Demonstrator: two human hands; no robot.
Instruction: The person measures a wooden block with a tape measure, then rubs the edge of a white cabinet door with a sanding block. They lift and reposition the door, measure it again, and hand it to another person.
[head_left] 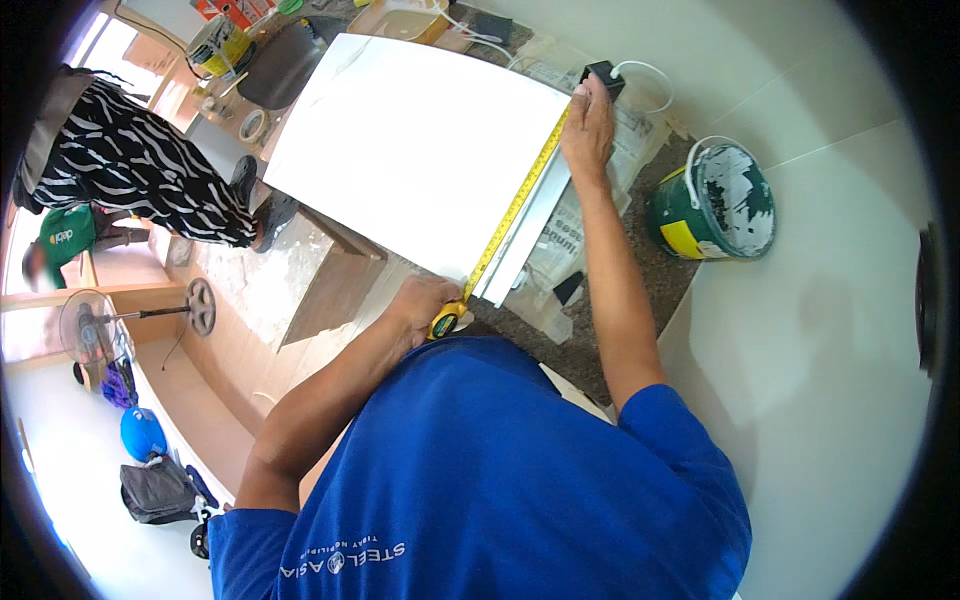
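Observation:
A yellow tape measure [446,320] is at the near edge of a large white panel [420,150]. My left hand [424,304] is closed round its case, resting by the panel's near corner. The yellow blade [517,203] runs out along the panel's right edge to the far corner. There my right hand [588,128] pinches the blade's far end, the fingers resting near a black box with a white cable [604,78]. A narrow white strip [520,240] lies beside the blade on paper sheets [565,235].
A green paint bucket [712,200] stands at the right by the wall. At the far left, a yellow-black bucket [220,46] and a roll of tape [255,126] sit behind the panel. One person stands on a platform [265,270]; another is lower, near a fan [90,325].

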